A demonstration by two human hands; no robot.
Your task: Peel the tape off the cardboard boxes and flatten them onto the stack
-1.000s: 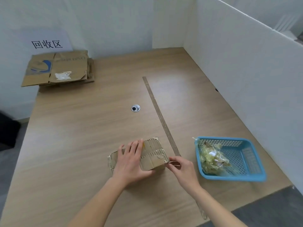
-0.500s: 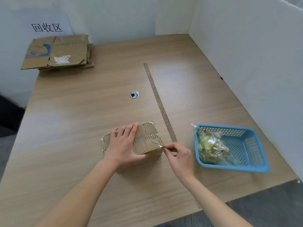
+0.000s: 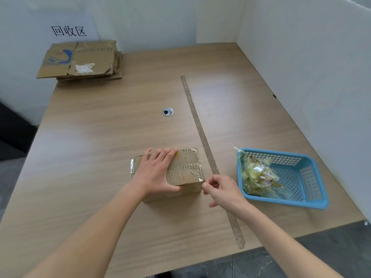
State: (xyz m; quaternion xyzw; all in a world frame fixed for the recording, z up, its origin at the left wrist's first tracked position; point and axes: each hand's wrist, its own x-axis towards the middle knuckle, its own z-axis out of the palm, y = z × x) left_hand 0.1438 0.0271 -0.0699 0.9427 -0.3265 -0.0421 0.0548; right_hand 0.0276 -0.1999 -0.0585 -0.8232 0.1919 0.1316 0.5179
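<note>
since the earlier frame the right hand [image 3: 221,189] has slid from the box's top edge to its near right corner, where it seems to pinch a tape end, while the left hand [image 3: 158,173] still presses flat on the box [image 3: 184,171] mid-table; flattened boxes already sit on the stack [image 3: 80,61] and peeled tape fills the blue basket [image 3: 301,177], yet this box remains upright, crumpled, with shiny tape along its seam

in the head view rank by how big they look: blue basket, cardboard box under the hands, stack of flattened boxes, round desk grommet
1. blue basket
2. stack of flattened boxes, similar in extent but farther away, so unsure
3. cardboard box, partly covered by the left hand
4. desk grommet, clearly smallest
</note>
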